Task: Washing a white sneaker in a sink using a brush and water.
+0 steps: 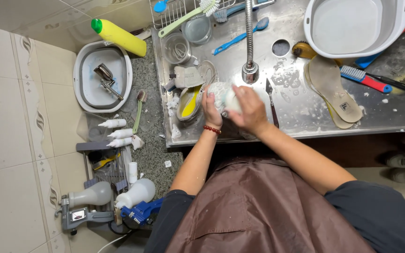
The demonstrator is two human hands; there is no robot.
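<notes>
Head view is looking straight down on a steel worktop (301, 112) where both hands are meeting just below the tap (249, 42). The left hand (211, 108) is curling closed around the left side of a soapy white shoe (221, 91), fingers wrapping its edge, a red bead bracelet (212, 130) sitting on the wrist. The right hand (247, 110) is lying over the shoe's right side, fingers bent down onto it; whether it is also clutching a cloth or brush underneath, I cannot tell. Judging from the suds, the scrubbing stage is under way, and the next move is likely calling for a steady hold from the left while the right is rubbing or turning the shoe toward the tap. So much of the shoe is being covered that its heading is uncertain; its long axis seems to be running roughly away from the person, toward the tap. Just left of the hands a second shoe (189, 96) with a yellow lining is lying open side up; well to the right, tan insoles (329, 89) are resting flat.
</notes>
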